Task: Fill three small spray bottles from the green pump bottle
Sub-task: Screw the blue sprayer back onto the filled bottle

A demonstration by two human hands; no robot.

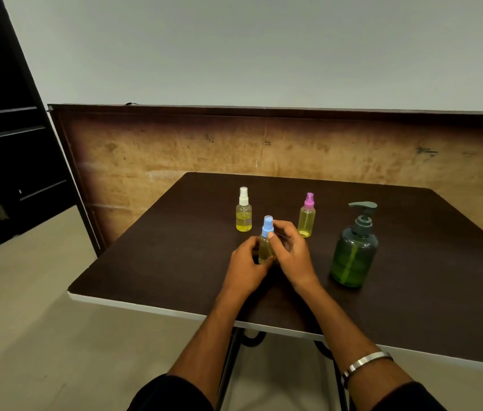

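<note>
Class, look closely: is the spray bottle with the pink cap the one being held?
No, both hands grip the blue-capped spray bottle; the pink-capped spray bottle stands alone.

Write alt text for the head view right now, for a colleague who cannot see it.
Both hands hold the blue-capped spray bottle upright on the dark table: the left hand grips its body, the right hand has fingers at its cap. Behind stand a white-capped spray bottle and a pink-capped spray bottle; the green pump bottle stands to the right.
</note>
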